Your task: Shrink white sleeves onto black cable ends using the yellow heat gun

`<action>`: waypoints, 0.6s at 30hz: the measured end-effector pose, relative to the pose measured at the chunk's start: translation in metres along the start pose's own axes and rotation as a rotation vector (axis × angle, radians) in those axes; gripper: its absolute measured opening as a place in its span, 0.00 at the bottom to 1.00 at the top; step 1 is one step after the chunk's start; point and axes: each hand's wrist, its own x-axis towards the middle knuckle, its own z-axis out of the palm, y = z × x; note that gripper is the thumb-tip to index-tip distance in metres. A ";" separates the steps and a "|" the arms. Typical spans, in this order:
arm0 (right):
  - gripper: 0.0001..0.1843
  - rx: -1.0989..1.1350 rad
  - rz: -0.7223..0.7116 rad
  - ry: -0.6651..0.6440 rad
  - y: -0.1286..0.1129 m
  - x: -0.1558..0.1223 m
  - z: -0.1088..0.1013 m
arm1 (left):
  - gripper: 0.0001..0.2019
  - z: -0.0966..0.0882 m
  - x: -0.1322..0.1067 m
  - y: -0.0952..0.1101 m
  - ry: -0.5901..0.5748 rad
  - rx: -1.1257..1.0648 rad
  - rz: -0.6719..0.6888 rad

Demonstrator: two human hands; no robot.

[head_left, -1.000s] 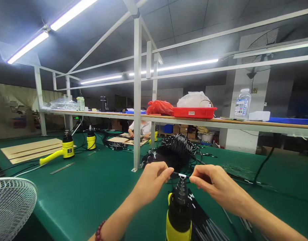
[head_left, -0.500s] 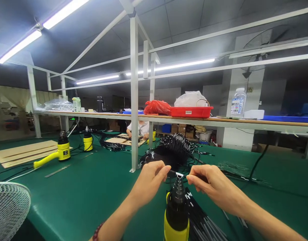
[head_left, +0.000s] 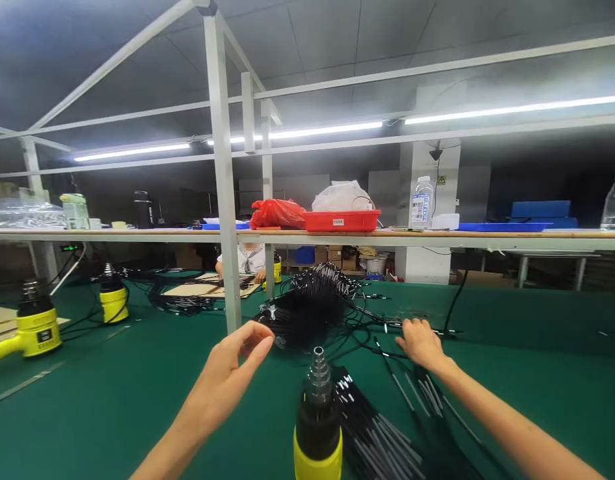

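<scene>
Your left hand (head_left: 232,363) is raised with the forearm angled in from the lower left, half open and empty, just short of the coiled black cable bundle (head_left: 307,310). Your right hand (head_left: 421,345) reaches forward, palm down and fingers loosely curled, over loose wires (head_left: 382,333); whether it has hold of one cannot be told. Between your hands, one yellow heat gun (head_left: 317,433) stands upright on the green worktop (head_left: 112,413), beside one sheaf of cut black cables (head_left: 372,433). Three more yellow heat guns (head_left: 37,330) stand farther off.
</scene>
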 end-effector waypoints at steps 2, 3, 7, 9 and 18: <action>0.11 -0.011 -0.003 -0.073 0.001 -0.004 0.025 | 0.16 -0.001 0.000 -0.005 -0.008 0.029 -0.018; 0.10 -0.003 -0.017 -0.121 -0.002 -0.007 0.038 | 0.17 -0.001 0.000 -0.007 -0.011 0.039 -0.024; 0.08 0.044 -0.043 -0.299 -0.020 -0.017 0.091 | 0.17 0.001 -0.002 -0.008 -0.019 0.075 -0.032; 0.09 0.046 -0.008 -0.345 -0.025 -0.020 0.114 | 0.18 -0.001 -0.004 -0.009 -0.035 0.089 -0.039; 0.10 0.127 0.051 -0.417 -0.023 -0.018 0.151 | 0.18 -0.014 -0.008 -0.025 -0.025 0.070 -0.050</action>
